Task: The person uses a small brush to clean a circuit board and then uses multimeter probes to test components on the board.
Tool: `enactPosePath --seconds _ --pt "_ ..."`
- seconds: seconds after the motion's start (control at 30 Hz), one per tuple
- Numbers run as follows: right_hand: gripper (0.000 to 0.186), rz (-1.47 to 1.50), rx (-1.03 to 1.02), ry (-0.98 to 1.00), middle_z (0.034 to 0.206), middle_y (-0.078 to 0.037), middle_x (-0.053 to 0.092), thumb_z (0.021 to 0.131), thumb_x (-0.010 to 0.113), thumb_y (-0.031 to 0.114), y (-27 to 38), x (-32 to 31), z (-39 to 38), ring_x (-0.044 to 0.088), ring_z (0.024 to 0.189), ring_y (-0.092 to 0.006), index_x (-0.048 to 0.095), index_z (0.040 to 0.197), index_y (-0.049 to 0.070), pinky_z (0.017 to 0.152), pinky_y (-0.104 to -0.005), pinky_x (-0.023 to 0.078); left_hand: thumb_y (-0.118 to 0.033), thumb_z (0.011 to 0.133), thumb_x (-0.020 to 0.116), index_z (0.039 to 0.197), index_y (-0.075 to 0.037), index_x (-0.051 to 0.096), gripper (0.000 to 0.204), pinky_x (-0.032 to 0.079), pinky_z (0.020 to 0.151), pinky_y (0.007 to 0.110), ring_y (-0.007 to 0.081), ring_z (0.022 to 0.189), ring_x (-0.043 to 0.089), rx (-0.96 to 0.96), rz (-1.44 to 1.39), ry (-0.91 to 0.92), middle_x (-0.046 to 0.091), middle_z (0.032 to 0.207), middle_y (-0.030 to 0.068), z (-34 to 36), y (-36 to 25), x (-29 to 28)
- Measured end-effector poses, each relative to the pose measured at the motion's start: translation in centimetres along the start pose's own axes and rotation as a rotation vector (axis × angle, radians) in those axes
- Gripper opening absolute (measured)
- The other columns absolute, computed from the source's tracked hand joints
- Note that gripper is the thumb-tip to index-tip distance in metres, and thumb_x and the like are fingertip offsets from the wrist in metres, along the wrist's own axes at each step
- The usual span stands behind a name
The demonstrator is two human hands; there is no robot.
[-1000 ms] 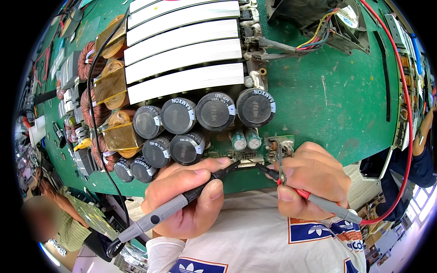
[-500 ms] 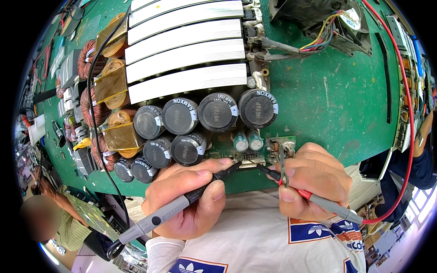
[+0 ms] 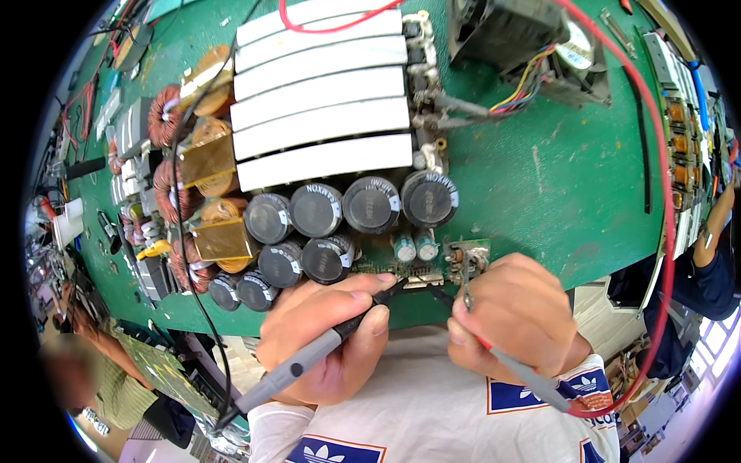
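Note:
A large power circuit board (image 3: 378, 266) lies on the green bench. My left hand (image 3: 316, 336) is closed round a grey and black test probe (image 3: 297, 369), its tip at the near edge of the board. In my right hand (image 3: 517, 316) is a red and grey test probe (image 3: 531, 378), and its dark tip points at the same spot. Both tips are close to a pale connector strip (image 3: 424, 282); whether they touch its pins I cannot tell. A small metal bracket (image 3: 466, 270) stands beside my right fingers. Black capacitors (image 3: 326, 258) rise just beyond my left hand.
White heat sinks (image 3: 320, 116) and copper coils (image 3: 174, 189) fill the board's far and left parts. A black fan (image 3: 502, 35) with coloured wires sits at the far right. The red lead (image 3: 660, 154) loops round the right side; a black lead (image 3: 181, 224) crosses at left. Other people work nearby.
The red probe's handle has tilted more steeply, and my right hand has turned with it. Its red lead now also crosses the heat sinks. The whole view has shifted slightly. Both probes stay held.

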State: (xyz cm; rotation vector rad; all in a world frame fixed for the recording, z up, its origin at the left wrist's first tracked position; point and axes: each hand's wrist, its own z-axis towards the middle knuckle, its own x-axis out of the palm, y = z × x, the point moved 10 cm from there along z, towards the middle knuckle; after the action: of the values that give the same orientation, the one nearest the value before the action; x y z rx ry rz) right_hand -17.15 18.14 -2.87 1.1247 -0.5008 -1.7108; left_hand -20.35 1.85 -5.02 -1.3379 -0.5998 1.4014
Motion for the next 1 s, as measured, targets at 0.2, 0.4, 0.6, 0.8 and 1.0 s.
enactPosePath --seconds 0.2,0.4,0.6,0.8,1.0 --pt "0.029 0.001 0.009 -0.033 0.079 -0.008 0.067 0.068 0.078 -0.003 -0.1 -0.9 0.3 0.062 0.060 -0.0225 0.064 0.093 0.001 0.053 -0.0315 0.045 -0.001 0.081 0.076 0.095 -0.001 0.061 0.020 0.051 0.055 0.028 0.0221 0.061 0.068 0.033 0.045 -0.025 0.076 0.087 0.0140 0.6 -0.9 0.2" --pt "0.027 0.018 0.024 -0.104 0.077 -0.006 0.067 0.071 0.078 -0.003 0.2 -1.0 0.1 0.063 0.061 -0.0248 0.065 0.094 0.004 0.054 -0.0332 0.045 -0.007 0.084 0.075 0.094 -0.004 0.069 0.012 0.053 0.064 0.035 0.0280 0.071 0.069 -0.064 0.148 -0.057 0.074 0.086 0.0087 0.3 -0.8 -0.2" --pt "0.017 -0.016 0.107 -0.142 0.075 -0.007 0.069 0.074 0.078 0.003 -0.4 -1.0 -0.3 0.066 0.063 -0.0266 0.068 0.087 0.005 0.057 -0.0354 0.050 -0.008 0.091 0.070 0.093 0.001 0.068 0.009 0.051 0.058 0.029 0.0187 0.063 0.067 -0.021 0.160 -0.060 0.070 0.077 0.0107 0.7 -1.5 0.1" --pt "0.017 -0.036 0.097 -0.195 0.077 -0.008 0.070 0.074 0.078 0.003 -0.3 -1.2 -0.9 0.067 0.063 -0.0269 0.068 0.088 0.005 0.059 -0.0357 0.052 -0.008 0.089 0.071 0.090 0.001 0.070 0.008 0.051 0.058 0.031 0.0226 0.065 0.068 -0.095 0.141 -0.084 0.071 0.080 0.0117 0.6 -2.0 0.0" --pt "0.016 -0.077 0.058 -0.139 0.079 -0.008 0.070 0.074 0.078 0.005 0.4 -0.7 -0.5 0.067 0.065 -0.0279 0.068 0.088 0.005 0.060 -0.0368 0.052 -0.005 0.085 0.075 0.086 0.001 0.067 0.010 0.053 0.059 0.035 0.0293 0.066 0.068 0.062 0.207 -0.100 0.070 0.083 0.0128 0.5 -3.2 -0.3"
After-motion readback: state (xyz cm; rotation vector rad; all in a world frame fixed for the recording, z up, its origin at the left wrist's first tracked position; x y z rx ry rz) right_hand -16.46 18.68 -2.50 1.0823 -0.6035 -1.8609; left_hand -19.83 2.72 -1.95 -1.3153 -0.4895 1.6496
